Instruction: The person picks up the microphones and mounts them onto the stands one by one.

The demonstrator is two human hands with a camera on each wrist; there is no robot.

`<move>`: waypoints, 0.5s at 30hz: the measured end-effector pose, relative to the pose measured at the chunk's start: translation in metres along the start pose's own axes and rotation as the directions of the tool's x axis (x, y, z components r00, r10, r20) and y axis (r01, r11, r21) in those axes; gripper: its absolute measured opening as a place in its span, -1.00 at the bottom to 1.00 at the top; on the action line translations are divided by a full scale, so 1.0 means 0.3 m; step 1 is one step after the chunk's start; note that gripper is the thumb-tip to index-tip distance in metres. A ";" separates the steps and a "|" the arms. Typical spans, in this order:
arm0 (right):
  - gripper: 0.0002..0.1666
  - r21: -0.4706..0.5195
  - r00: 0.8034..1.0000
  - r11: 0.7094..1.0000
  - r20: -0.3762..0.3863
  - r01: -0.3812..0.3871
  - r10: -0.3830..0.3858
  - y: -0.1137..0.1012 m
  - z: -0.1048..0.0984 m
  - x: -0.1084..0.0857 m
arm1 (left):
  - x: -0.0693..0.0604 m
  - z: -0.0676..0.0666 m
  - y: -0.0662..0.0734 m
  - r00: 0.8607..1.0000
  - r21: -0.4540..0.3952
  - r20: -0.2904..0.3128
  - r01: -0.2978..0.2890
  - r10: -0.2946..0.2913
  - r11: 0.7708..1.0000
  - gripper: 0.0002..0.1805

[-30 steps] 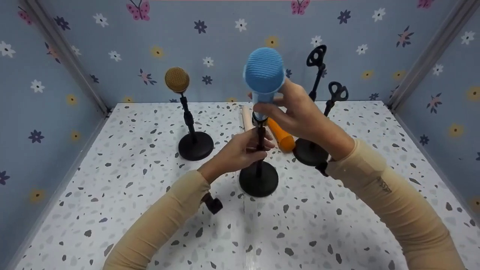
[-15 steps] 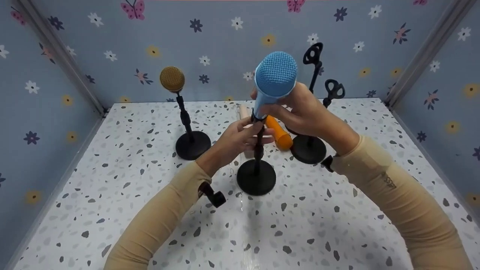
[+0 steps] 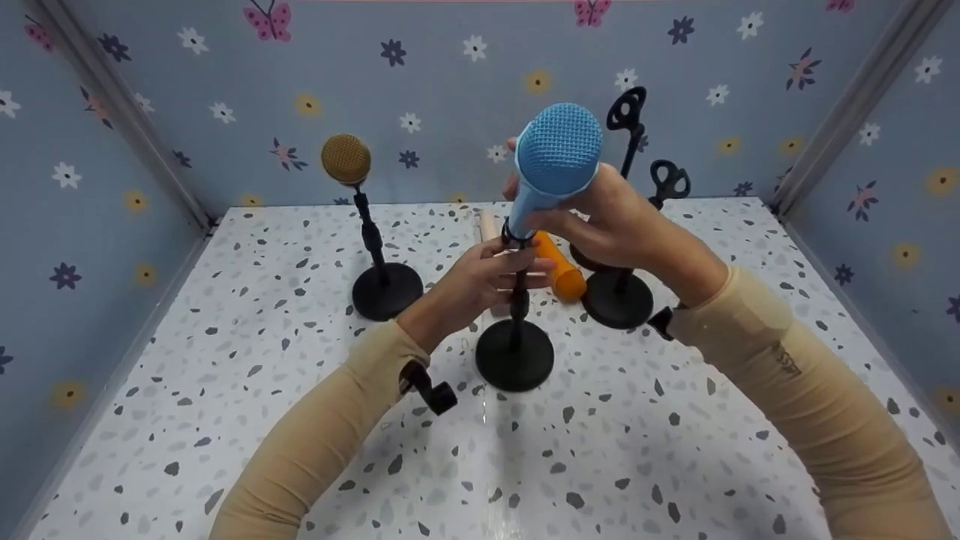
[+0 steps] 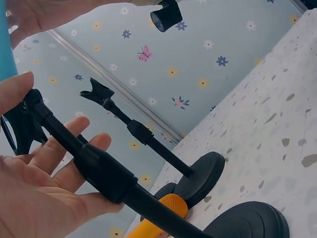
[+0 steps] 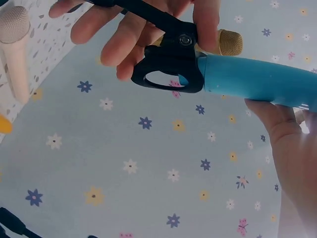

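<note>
A blue microphone (image 3: 559, 150) leans up and to the right, its lower end at the clip of the middle black stand (image 3: 515, 356). My right hand (image 3: 615, 217) grips its handle just below the mesh head. My left hand (image 3: 476, 285) is around the stand's upper pole, thumb near the clip, as the left wrist view also shows with the thumb by the stand's joint (image 4: 34, 101). In the right wrist view, the handle's end (image 5: 213, 74) sits in the clip (image 5: 168, 74), whose oval opening faces the camera.
At the left stands a gold microphone (image 3: 346, 159) on a black stand. An orange microphone (image 3: 568, 281) and a pale one (image 3: 489, 225) lie behind the middle stand. Two stands with bare clips (image 3: 626, 109) (image 3: 670, 180) are at the right. A flowered wall (image 3: 450, 90) rises behind.
The blue microphone has tilted to the right along with my right hand. My left hand has moved up the pole to just below the clip.
</note>
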State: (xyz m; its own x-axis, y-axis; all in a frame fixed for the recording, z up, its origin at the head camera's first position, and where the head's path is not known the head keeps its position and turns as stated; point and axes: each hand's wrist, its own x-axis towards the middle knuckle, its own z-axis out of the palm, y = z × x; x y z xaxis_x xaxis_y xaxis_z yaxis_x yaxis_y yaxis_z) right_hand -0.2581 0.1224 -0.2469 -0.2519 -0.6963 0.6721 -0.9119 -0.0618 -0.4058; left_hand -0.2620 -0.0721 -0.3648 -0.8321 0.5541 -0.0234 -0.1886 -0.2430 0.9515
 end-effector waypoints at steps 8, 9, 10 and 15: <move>-0.53 -0.181 0.995 0.983 0.103 0.012 0.007 -0.032 -0.028 0.006 | 0.004 0.013 0.009 0.998 0.028 0.020 -0.053 0.052 0.998 -0.34; -0.55 -0.195 0.995 0.981 0.099 0.014 0.005 -0.030 -0.026 0.004 | 0.003 0.014 0.009 0.999 0.033 0.019 -0.049 0.048 0.998 -0.33; -0.55 -0.201 0.995 0.979 0.096 0.018 0.002 -0.029 -0.023 0.000 | 0.003 0.014 0.010 0.999 0.034 0.020 -0.045 0.044 0.998 -0.33; -0.52 -0.145 0.998 0.988 0.046 0.046 -0.040 0.001 0.014 -0.032 | -0.004 0.010 0.012 0.999 0.035 0.030 -0.042 0.041 0.998 -0.30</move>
State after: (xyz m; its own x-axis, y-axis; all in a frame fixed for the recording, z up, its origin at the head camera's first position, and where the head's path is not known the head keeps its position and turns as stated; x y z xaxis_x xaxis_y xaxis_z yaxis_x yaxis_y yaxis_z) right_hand -0.2545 0.1261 -0.2562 -0.2005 -0.7253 0.6586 -0.9598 0.0105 -0.2806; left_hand -0.2600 -0.0714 -0.3606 -0.8229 0.5676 0.0248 -0.1349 -0.2377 0.9619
